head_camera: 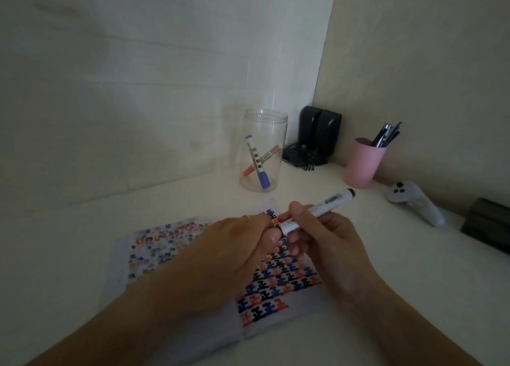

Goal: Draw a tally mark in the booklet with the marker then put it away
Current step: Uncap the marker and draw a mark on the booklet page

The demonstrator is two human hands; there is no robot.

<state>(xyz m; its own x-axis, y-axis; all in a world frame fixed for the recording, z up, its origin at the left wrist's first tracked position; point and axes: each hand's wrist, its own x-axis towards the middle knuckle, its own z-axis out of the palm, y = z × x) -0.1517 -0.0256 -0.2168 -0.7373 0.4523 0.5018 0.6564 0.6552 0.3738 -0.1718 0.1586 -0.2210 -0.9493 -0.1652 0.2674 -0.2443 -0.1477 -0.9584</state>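
Head view shows both hands meeting over the open booklet (278, 285), which lies flat on the white table (358, 310); the right hand (325, 244) is closed round the barrel of the marker (317, 211), holding it slanted with its dark rear end pointing up and away toward the pink cup (363, 162); the left hand (242, 244) is curled at the marker's near end, fingertips pinching there, apparently on the cap, though the cap itself is hidden by the fingers; whether the cap is coming off or going on cannot be told; judged from this, the task stands at a capping step, either just ahead of the stroke or just after it, and no fresh mark can be singled out among the many on the page; stowing the marker is not yet done, the likely place being the clear jar (263, 150) behind the booklet, where a blue marker (258, 162) and a red marker (262, 160) already lean crossed; the marker in hand has a white barrel with printed lettering and dark ends; the booklet's right page is packed with rows of black, blue and red tally characters, the left page shows fainter, blurred ones.
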